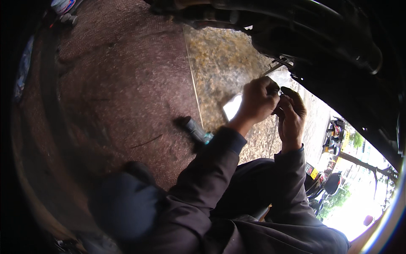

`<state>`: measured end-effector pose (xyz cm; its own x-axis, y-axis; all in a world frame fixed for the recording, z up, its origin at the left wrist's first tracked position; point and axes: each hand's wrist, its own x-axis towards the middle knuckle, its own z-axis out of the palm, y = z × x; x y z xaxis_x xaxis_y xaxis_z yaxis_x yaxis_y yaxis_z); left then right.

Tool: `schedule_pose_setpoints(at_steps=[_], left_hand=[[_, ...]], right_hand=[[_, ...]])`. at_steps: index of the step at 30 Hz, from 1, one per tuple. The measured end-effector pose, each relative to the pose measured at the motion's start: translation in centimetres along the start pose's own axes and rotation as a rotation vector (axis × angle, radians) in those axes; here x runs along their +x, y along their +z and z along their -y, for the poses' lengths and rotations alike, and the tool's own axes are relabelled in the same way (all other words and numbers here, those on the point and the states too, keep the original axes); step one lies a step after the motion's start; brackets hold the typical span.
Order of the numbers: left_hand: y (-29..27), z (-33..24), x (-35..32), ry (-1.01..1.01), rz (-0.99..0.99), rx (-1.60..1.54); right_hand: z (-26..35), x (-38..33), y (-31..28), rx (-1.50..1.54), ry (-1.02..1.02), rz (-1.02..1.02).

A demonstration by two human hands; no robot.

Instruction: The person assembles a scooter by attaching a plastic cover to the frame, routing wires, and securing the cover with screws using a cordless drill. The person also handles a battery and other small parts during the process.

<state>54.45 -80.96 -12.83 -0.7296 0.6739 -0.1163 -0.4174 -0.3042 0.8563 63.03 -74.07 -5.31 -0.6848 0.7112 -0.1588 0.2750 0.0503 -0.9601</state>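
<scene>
My left hand point(259, 100) is closed, fingers curled, just under the dark underside of a large black machine point(330, 80). Close against it, my right hand point(292, 116) pinches with thumb and fingers at the same spot. Whatever lies between the fingertips is too small and dark to make out. Beyond my left hand a thin metal rod point(274, 68) slants up toward the machine; I cannot tell whether the hand touches it. Both forearms are in dark sleeves.
A black and teal tool point(195, 130) lies on the reddish textured mat point(127, 84), left of my forearm. A thin dark strip point(146, 141) lies nearby. Stained floor point(224, 55) borders the mat. Parked motorbikes point(334, 137) stand outside at the right. A container point(62, 6) sits far left.
</scene>
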Motion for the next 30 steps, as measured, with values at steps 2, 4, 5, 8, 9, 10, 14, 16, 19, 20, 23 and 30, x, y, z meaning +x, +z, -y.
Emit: schedule_pose_setpoints(at_steps=[2,4,5,8,9,10,14,16,19,20,23,30], left_hand=[[-0.1,0.0,0.1,0.015,-0.014,-0.017],[-0.1,-0.1,0.1,0.034,-0.027,-0.015],[-0.1,-0.1,0.2,0.035,-0.050,0.029],[-0.2,-0.3,0.0,-0.020,0.064,0.002],[-0.1,-0.4,0.0,-0.042,0.097,0.010],[-0.2,-0.5,-0.2,-0.023,0.111,0.046],[-0.2,-1.0,-0.1,-0.070,0.176,-0.034],[-0.1,-1.2,-0.2,-0.040,0.179,0.014],[0.1,-1.4,-0.4,-0.024,0.233,0.045],[0.2,-1.4,-0.5,-0.013,0.252,0.053],[0.5,-1.4,-0.1,0.066,0.177,0.112],[-1.9,-3.0,2.4,0.128,-0.112,0.201]], right_hand=[[0.0,0.1,-0.1,0.012,-0.003,-0.009],[0.1,0.1,-0.2,-0.018,0.017,-0.045],[0.2,0.1,-0.2,0.019,0.012,-0.012],[0.4,0.0,-0.1,0.010,-0.029,0.060],[0.5,-0.1,-0.2,-0.011,-0.027,0.072],[0.6,-0.1,-0.2,-0.030,-0.018,0.044],[0.9,0.0,-0.5,-0.048,-0.019,0.060],[0.8,0.1,-0.7,-0.060,-0.049,0.078],[0.8,0.1,-1.3,-0.066,-0.068,0.074],[0.8,0.1,-1.5,-0.084,-0.072,0.069],[0.9,0.0,-2.0,-0.103,-0.078,0.048],[1.2,0.3,-3.0,-0.094,-0.124,-0.139]])
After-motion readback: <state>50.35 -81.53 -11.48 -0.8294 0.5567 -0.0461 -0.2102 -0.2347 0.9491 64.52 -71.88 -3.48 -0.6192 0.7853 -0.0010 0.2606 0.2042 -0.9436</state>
